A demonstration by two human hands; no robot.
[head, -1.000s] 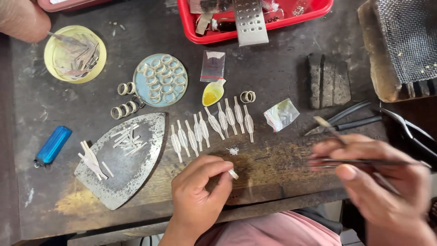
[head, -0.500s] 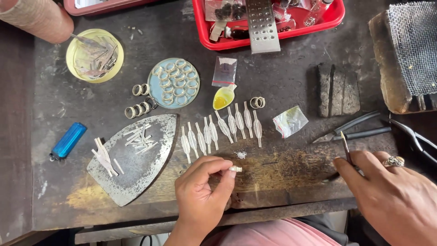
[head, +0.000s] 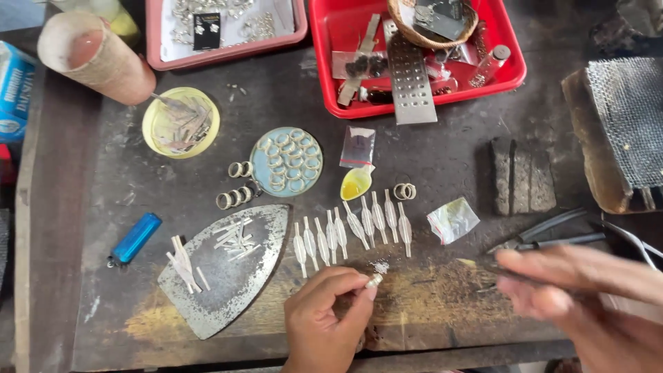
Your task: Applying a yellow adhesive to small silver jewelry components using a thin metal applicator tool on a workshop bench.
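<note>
**Small silver piece pinched at the bench edge**

Left hand (head: 324, 321) low at the front of the dark, worn wooden workbench (head: 442, 131), thumb and forefinger closed tight on a small pale silver metal piece (head: 373, 280), held just above the wood. Right beside it, a little heap of white powder (head: 380, 266) on the bench.

Right hand (head: 587, 297) blurred at the lower right, fingers curled around a thin dark tool (head: 514, 275) with its tip pointing left toward the silver piece, well apart from it; kind of tool not clear through the blur.

Just behind the left hand, a row of flat, leaf-shaped silver blanks with thin stems (head: 352, 231), lying side by side. To the left, a rusty grey iron-shaped steel plate (head: 228, 273) bearing short silver strips. Beyond that, a blue plastic lighter (head: 135, 238) near the left edge.

Further back: a round pale-blue lid filled with silver rings (head: 286, 161), more loose rings just beside it, a yellow dish of metal offcuts (head: 181, 123), a small yellow spoon-shaped cup (head: 357, 183), and a tiny clear plastic bag (head: 452, 220). At the far edge, a red plastic tray of tools (head: 511, 72) with a perforated steel plate leaning out of it. Black-handled pliers (head: 552, 231) lying just behind the right hand.
</note>
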